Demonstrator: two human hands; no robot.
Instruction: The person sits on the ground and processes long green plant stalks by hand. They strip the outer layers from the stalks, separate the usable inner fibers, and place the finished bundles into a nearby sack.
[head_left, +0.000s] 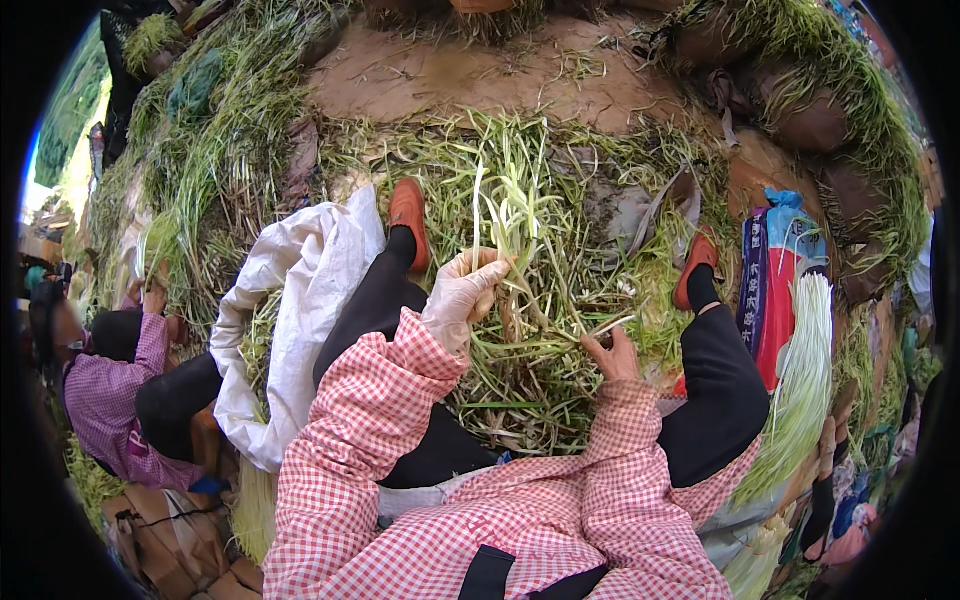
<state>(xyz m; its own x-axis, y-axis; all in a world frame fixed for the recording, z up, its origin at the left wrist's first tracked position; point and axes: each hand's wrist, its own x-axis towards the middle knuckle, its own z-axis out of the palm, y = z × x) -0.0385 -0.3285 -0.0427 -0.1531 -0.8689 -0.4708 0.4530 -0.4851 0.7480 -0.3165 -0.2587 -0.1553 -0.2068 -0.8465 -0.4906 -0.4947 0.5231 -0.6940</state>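
Observation:
My left hand, in a thin translucent glove, grips a plant with long pale green leaves. A straight white stalk stands up from the same fist. Down to the right, my bare right hand pinches a thin stem between thumb and fingers. Both hands are over a thick litter of cut leaves and stems between my legs. How far the plant's lower end reaches is hard to tell against this litter.
A white woven sack lies by my left leg. Long pale stalks lie in a bundle at my right, beside a red and blue printed bag. Another person sits at the left. Heaped greens line the bare ground.

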